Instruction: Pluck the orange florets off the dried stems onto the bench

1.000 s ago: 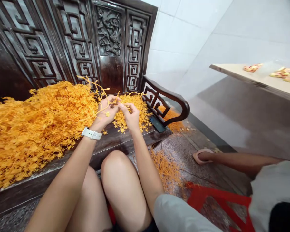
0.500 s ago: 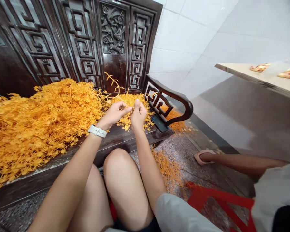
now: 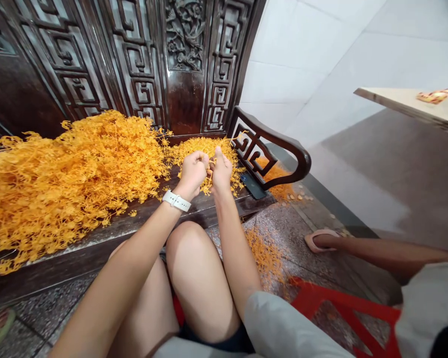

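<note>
My left hand [image 3: 194, 171], with a white watch [image 3: 176, 200] at its wrist, is closed, its fingers curled round a piece of orange plastic sprig [image 3: 211, 161]. Close beside it my right hand [image 3: 221, 171] is closed too, thumb up, pinching the same sprig. Most of that sprig is hidden by the fingers. Both hands are in front of a smaller heap of orange plastic sprigs [image 3: 186, 149] on the dark wooden bench [image 3: 149, 216]. To the left lies a large tangled pile of such sprigs [image 3: 78, 174].
A phone [image 3: 253, 186] lies by the carved armrest [image 3: 302, 164]. Orange bits [image 3: 265, 253] are scattered on the floor. A red stool [image 3: 317, 293] and another person's leg [image 3: 373, 253] are on the right, below a pale tabletop [image 3: 399, 104].
The long bare orange branch that stuck up from my left hand no longer shows. My left hand has turned over and curled shut, closer to my right. The view has shifted slightly.
</note>
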The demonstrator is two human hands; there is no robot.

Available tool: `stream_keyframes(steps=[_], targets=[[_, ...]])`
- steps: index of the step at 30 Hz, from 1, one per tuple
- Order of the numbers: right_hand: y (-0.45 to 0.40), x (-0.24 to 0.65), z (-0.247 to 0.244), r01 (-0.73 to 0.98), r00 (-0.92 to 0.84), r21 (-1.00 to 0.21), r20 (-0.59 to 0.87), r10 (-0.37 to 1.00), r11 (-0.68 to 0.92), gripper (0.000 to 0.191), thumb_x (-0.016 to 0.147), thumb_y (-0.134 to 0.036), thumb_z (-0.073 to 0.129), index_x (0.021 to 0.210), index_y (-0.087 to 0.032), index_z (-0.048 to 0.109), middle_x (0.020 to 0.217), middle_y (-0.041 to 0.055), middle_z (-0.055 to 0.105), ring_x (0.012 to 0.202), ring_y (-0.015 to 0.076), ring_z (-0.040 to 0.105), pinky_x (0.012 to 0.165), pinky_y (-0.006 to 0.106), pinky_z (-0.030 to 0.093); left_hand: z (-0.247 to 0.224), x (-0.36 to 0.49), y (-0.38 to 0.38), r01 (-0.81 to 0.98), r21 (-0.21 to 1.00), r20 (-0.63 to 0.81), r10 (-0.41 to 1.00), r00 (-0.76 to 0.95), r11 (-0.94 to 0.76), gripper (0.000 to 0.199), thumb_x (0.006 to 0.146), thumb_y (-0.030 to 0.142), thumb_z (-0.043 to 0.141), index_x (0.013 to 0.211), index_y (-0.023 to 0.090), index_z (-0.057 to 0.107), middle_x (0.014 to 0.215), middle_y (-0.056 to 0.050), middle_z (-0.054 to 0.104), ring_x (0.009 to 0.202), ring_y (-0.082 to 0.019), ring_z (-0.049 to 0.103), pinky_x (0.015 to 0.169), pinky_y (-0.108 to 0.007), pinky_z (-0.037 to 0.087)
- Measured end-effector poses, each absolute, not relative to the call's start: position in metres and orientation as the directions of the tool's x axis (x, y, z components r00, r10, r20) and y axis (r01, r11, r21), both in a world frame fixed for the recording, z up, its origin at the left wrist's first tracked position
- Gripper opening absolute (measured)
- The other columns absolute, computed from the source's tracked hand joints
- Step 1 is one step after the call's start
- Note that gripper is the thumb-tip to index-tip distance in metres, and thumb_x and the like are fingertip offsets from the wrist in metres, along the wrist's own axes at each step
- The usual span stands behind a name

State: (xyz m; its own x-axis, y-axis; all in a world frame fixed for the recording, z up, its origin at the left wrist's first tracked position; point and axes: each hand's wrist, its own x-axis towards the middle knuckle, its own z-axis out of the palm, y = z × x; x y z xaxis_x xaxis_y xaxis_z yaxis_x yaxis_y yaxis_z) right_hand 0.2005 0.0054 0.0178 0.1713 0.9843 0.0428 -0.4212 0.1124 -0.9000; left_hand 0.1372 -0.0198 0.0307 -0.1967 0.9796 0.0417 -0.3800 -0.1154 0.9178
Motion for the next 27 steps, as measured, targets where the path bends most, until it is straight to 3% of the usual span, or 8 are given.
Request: stream_keyframes(steps=[7,11,16,22,25,27], targets=[[0.011,0.204,0.011,-0.490,0.101,-0.872,-0.039,0.994,0.015,0.066,0.089,-0.076,0.065,0.066,-0.026,0.029,0.052,-0.0080,0.029,0.045,0.0089,0.033,0.037,0.023,0.028,0.041,0.136,-0.021,-0.557,0.831,-0.075,0.988,-0.137,-0.014,0.026,0.071,-0.005,0.053,0.059,0.018,0.047,0.062,0.001,0.047,0.053,-0.008,0.043,0.049,-0.021,0.033],[0.014,0.210,0.011,-0.526,0.030,-0.850,-0.034,0.999,-0.013,0.068,0.094,-0.075,0.060,0.064,-0.026,0.023,0.050,-0.0074,0.024,0.045,0.0095,0.029,0.038,0.023,0.026,0.045,0.130,-0.019,-0.614,0.788,-0.106,0.991,-0.076,0.037,0.026,0.068,-0.009,0.048,0.064,0.017,0.045,0.066,0.001,0.047,0.054,-0.006,0.042,0.046,-0.016,0.028],[0.025,0.224,0.006,-0.518,-0.089,-0.855,0.013,0.996,-0.035,0.065,0.097,-0.071,0.060,0.065,-0.027,0.025,0.050,-0.0092,0.019,0.046,0.0098,0.014,0.038,0.024,0.019,0.046,0.118,-0.017,-0.655,0.734,-0.157,0.983,0.089,0.177,0.033,0.070,-0.007,0.054,0.073,0.020,0.036,0.065,0.004,0.041,0.046,-0.003,0.031,0.041,-0.015,0.017],[0.018,0.226,0.011,-0.605,-0.206,-0.796,0.120,0.971,-0.030,0.061,0.098,-0.067,0.063,0.066,-0.026,0.032,0.053,-0.0087,0.021,0.048,0.0087,0.017,0.040,0.022,0.020,0.049,0.113,-0.013,-0.635,0.748,-0.143,0.982,0.127,0.191,0.031,0.079,-0.002,0.058,0.075,0.021,0.037,0.064,0.005,0.043,0.044,-0.002,0.032,0.040,-0.018,0.012],[0.003,0.227,0.032,-0.777,-0.359,-0.601,0.180,0.916,-0.187,0.060,0.104,-0.059,0.058,0.065,-0.024,0.028,0.053,-0.0091,0.020,0.045,0.0054,0.010,0.039,0.019,0.011,0.043,0.092,0.005,-0.598,0.794,-0.181,0.982,-0.060,0.110,0.026,0.091,0.004,0.055,0.076,0.021,0.042,0.062,0.005,0.045,0.042,-0.003,0.029,0.041,-0.021,0.013],[-0.010,0.240,0.047,-0.883,-0.441,-0.318,0.313,0.841,-0.344,0.057,0.108,-0.054,0.053,0.066,-0.024,0.030,0.052,-0.0081,0.024,0.043,0.0049,0.012,0.037,0.018,0.011,0.035,0.066,0.020,-0.589,0.807,-0.247,0.929,-0.275,0.040,0.026,0.097,0.010,0.054,0.076,0.021,0.042,0.060,0.006,0.044,0.042,-0.005,0.027,0.041,-0.022,0.016]])
